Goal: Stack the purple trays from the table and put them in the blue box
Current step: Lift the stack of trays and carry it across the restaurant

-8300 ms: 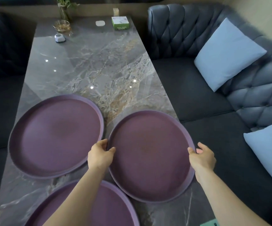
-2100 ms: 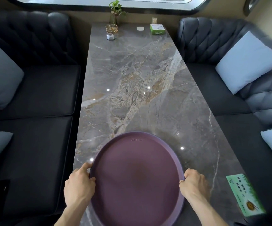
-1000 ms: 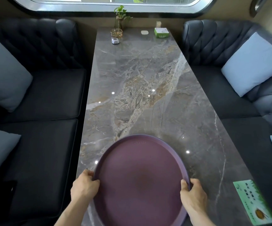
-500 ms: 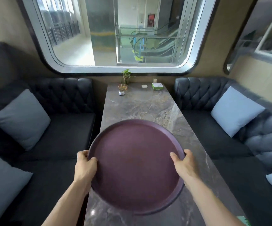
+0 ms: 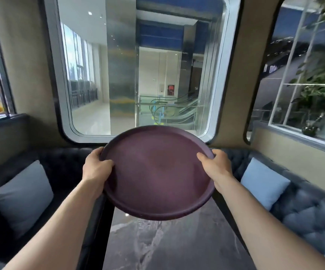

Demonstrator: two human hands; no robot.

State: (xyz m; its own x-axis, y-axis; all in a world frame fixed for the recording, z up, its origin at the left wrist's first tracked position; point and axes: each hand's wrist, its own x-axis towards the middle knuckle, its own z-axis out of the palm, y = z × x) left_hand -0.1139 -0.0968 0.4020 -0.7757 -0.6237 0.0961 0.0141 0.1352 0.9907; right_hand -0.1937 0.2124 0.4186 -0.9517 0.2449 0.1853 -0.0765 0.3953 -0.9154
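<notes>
A round purple tray (image 5: 157,172), the top of a stack, hangs in the air above the marble table (image 5: 167,242), tilted slightly toward me. My left hand (image 5: 96,164) grips its left rim with the thumb on the inside. My right hand (image 5: 215,164) grips the right rim the same way. How many trays lie under the top one cannot be told from here. The blue box is not in view.
Dark tufted sofas flank the table, with a grey cushion (image 5: 23,193) on the left and a light blue cushion (image 5: 263,184) on the right. A large rounded window (image 5: 138,65) fills the wall ahead. Plants (image 5: 317,90) stand behind the right window.
The trays have risen from low over the table to chest height, and my view has swung upward, so the window fills the frame. Both hands keep their grip on the rims.
</notes>
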